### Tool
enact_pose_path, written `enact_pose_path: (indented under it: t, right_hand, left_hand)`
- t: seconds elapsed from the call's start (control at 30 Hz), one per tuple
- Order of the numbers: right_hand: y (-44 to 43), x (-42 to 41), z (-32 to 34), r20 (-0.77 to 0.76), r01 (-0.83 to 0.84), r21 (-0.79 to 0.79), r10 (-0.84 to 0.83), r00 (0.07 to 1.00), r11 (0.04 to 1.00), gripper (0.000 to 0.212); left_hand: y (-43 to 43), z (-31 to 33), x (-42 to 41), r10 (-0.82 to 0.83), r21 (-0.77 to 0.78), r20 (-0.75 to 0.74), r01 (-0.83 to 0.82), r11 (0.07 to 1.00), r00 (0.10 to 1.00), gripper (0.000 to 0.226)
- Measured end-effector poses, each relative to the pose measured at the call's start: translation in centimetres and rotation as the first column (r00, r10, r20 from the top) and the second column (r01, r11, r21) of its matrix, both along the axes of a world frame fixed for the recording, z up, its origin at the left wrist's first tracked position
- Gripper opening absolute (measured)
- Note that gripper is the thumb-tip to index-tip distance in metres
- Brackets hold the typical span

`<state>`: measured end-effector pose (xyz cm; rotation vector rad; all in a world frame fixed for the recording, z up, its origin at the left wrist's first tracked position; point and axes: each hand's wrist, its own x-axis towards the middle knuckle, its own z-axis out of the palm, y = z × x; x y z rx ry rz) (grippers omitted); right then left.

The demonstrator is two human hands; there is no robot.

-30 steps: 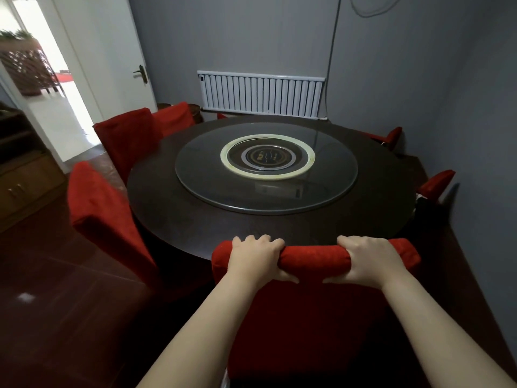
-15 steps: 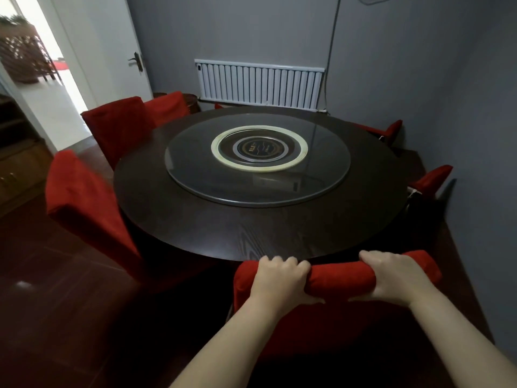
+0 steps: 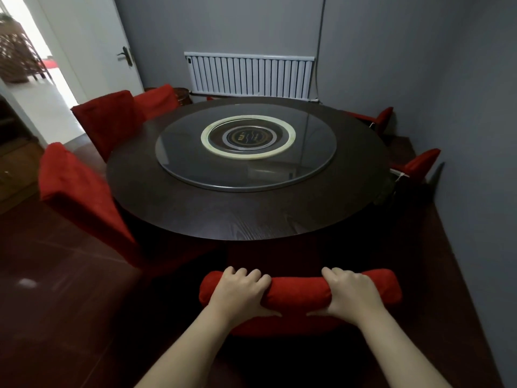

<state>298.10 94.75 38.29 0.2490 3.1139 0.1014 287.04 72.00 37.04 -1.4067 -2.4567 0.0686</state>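
Chair: the red chair back [image 3: 300, 294] lies under both hands, near the round table's closest edge but not touching it.
Left hand [image 3: 239, 294]: the fingers [image 3: 246, 275] are curled over the top roll, close together, with the thumb on the near side.
Right hand [image 3: 351, 295]: the same grip, fingers [image 3: 340, 275] curled over the roll.
Beyond the fingertips: dark round table [image 3: 195, 214] with a glass turntable [image 3: 181, 152].
Left of the fingers: other red chairs [image 3: 81, 191].

red chair [image 3: 300, 292] | fabric-covered, padded top rail | upright | near edge of round table [image 3: 251, 217]
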Motion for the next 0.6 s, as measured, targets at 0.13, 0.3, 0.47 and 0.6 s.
enact_pose_path:
  t: [0.13,0.3,0.47,0.6]
  right_hand:
    - [-3.5,0.4,0.3,-0.008,0.013,-0.019,-0.014,1.000,1.000,0.084]
    - [-6.3,0.4,-0.4,-0.100,-0.012,-0.041,0.008,0.995,0.999,0.083]
    - [-6.6,-0.1,-0.5,-0.238,-0.109,0.062,0.120,0.964,0.992,0.076]
    - [-5.6,-0.9,-1.3,-0.338,-0.190,0.146,0.230,0.913,0.971,0.074]
  left_hand:
    - [-2.9,0.5,-0.9,-0.060,-0.062,-0.033,0.058,0.996,0.998,0.071]
    - [-5.5,0.4,-2.4,-0.117,-0.094,-0.037,0.113,0.989,0.992,0.072]
    - [-6.0,-0.1,-3.3,-0.157,-0.049,-0.080,0.153,0.987,0.984,0.074]
    - [-5.7,-0.1,-3.8,-0.168,0.000,-0.119,0.169,0.986,0.979,0.074]
